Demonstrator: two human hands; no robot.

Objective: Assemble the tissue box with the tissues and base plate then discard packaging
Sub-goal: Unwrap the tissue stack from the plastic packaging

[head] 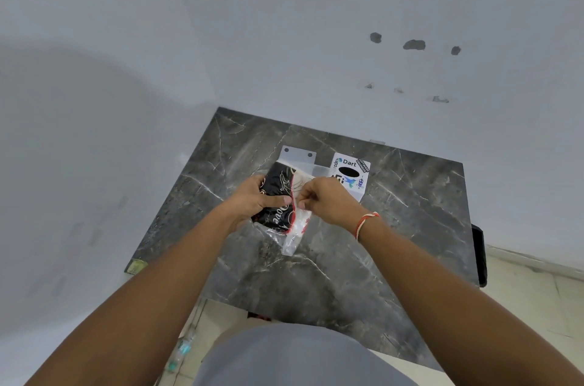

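A black tissue pack [278, 186] with pale lettering is held above the dark marble table [331, 265]. My left hand [252, 199] grips the pack from its left side. My right hand [325, 199] pinches the clear, red-edged plastic wrapper [295, 230], which hangs loose below the pack. Behind my hands lies the white base plate [298, 154] with two dark holes. The white tissue box [349, 172] with stickers and a black oval slot stands to the right of the plate, partly hidden by my right hand.
White walls close in on the left and behind the table. A dark object [480, 256] hangs off the table's right edge. Pale floor tiles show at the right, and a plastic bottle [183, 351] lies on the floor below the table's near-left corner.
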